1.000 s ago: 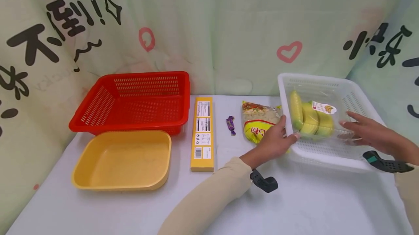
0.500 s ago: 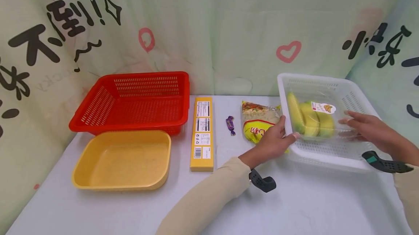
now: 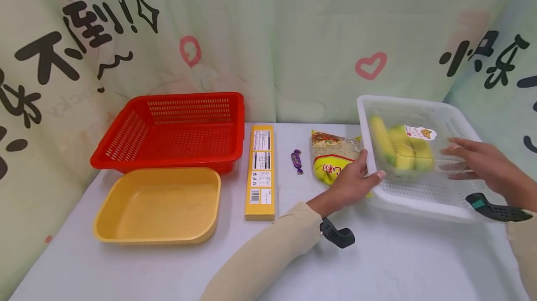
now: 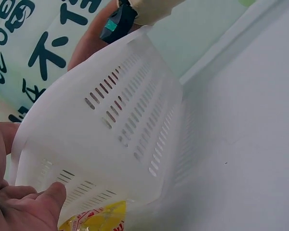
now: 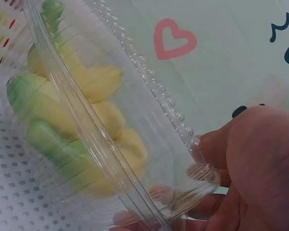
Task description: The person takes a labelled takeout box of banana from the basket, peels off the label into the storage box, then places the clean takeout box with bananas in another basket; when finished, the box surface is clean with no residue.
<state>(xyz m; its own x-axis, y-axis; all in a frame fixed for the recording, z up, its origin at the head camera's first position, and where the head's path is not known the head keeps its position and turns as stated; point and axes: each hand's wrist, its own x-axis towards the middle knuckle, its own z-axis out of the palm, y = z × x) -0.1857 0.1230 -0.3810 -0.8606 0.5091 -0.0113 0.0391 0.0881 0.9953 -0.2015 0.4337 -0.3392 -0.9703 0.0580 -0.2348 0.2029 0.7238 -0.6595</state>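
Within the white basket (image 3: 421, 207), one clear box of bananas (image 3: 404, 149), its right end held
The right hand (image 3: 482, 163) holds that end; the left hand (image 3: 354, 180) grips the basket's left rim; a yellow-and-clear bag (image 3: 331, 156) lies just beside the basket; whether the box touches the basket's floor, I cannot tell.

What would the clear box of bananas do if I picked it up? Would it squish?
The clear box might bend a little, since its plastic looks thin. It may feel slippery, because it's shiny. The bananas could slide about inside, since there's space beside them.
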